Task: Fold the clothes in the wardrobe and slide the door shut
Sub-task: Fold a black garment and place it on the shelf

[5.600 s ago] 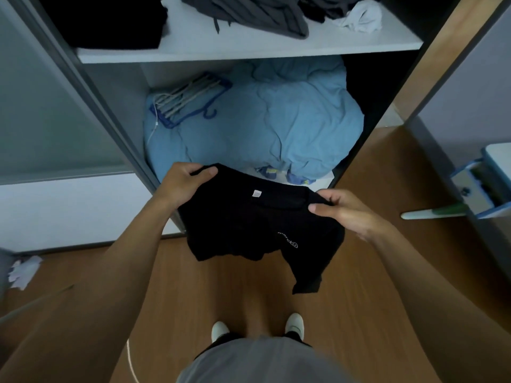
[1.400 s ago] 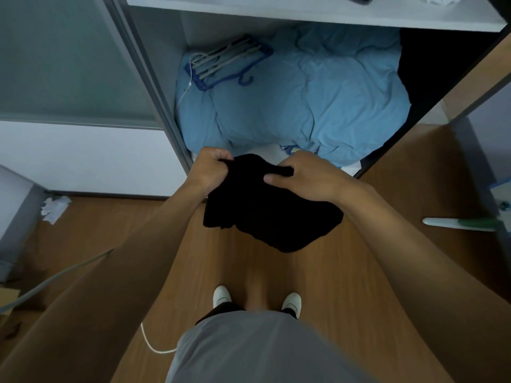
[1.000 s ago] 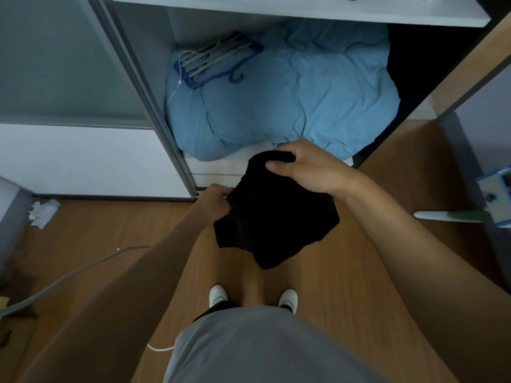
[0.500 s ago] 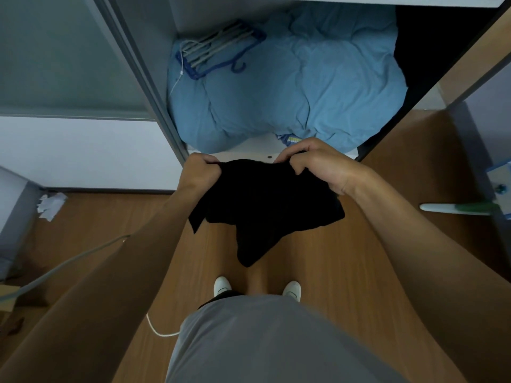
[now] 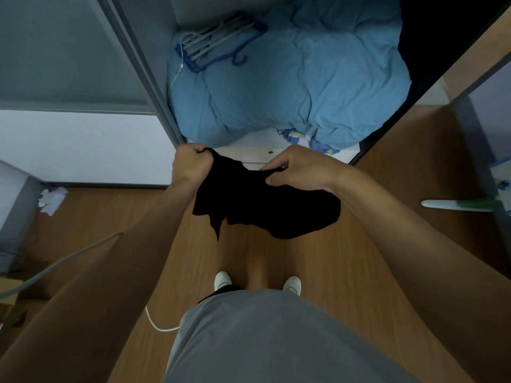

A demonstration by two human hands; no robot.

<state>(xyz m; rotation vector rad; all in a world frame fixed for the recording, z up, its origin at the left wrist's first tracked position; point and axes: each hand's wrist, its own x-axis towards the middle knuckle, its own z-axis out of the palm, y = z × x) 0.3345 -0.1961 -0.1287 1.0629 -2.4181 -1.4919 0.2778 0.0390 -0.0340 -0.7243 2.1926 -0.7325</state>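
Wooden floor (image 5: pixel 318 272) lies before the open wardrobe (image 5: pixel 154 37). Above it, both hands hold a black garment (image 5: pixel 265 205) up: left hand (image 5: pixel 190 165) fisted on one top corner, right hand (image 5: pixel 301 168) pinching its upper edge.

A bedroom in a home, seen from in front of an open wardrobe (image 5: pixel 150 26) on the far side. Its sliding door (image 5: pixel 55 51), frosted grey above and white below, stands at the left. Inside, a rumpled blue duvet (image 5: pixel 290 78) fills the bottom compartment, with a bundle of blue and grey hangers (image 5: pixel 218 42) lying on it. A black garment (image 5: pixel 262 208) is held just in front. The wood-look floor (image 5: pixel 401 161) carries crumpled paper (image 5: pixel 51 200) at left and a loose white cable (image 5: pixel 157 326) nearer
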